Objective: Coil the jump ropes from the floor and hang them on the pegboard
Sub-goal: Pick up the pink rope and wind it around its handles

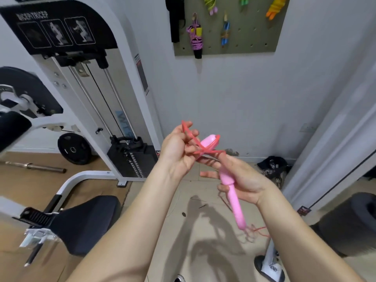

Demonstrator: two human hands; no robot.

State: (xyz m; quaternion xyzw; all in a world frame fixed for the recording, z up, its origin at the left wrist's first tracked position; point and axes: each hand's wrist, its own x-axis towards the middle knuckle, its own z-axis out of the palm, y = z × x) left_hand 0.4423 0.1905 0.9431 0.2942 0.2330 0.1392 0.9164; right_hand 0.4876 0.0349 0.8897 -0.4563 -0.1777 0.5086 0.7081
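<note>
I hold a pink jump rope in front of me. My right hand [242, 180] grips its pink handles [234, 202], which point down and toward me. My left hand [179, 147] pinches the red cord [195, 139], which crosses over the upper handle end in a few loops. A loose tail of cord [260, 231] dangles below the handles. On the wall above hangs the grey-green pegboard [244, 43], carrying several coiled ropes: a purple one [196, 37], a blue one [225, 31], a green-pink one [210, 4] and an orange one [275, 8].
A white bicep/tricep weight machine [91, 88] with a black seat [87, 218] fills the left. A weight plate [74, 148] and a barbell [34, 166] lie by it. A black bag [272, 162] sits at the wall; black tyres [354, 220] stand right.
</note>
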